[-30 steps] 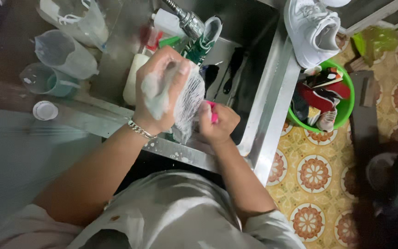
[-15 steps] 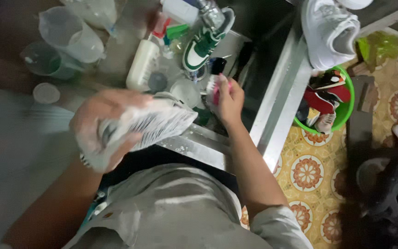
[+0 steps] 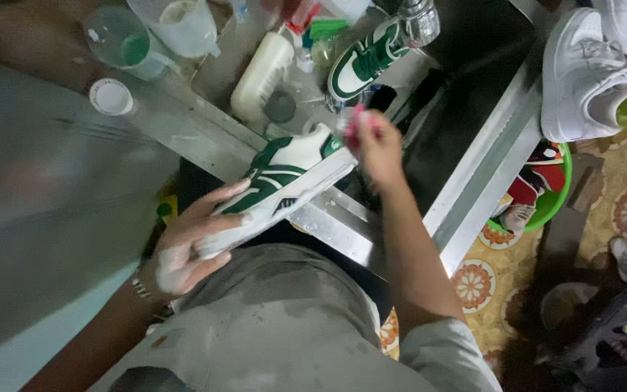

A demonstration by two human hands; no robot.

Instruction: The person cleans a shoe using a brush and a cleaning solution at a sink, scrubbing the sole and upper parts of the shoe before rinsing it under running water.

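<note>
Over sink (image 3: 466,210): sneaker (image 3: 284,181) now turned sideways

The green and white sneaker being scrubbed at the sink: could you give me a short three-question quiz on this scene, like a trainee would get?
1. True or false: the left hand holds the green and white sneaker by its heel end.
2. What does the right hand hold at the sneaker's toe? A) a sponge B) a pink brush C) a cloth
3. Fill in: a second green and white sneaker stands in the ____.

Key
1. True; that hand is soapy.
2. B.
3. Sink, near the cream bottle. A white sneaker sits on its right rim, above a green basin of shoes.
</note>
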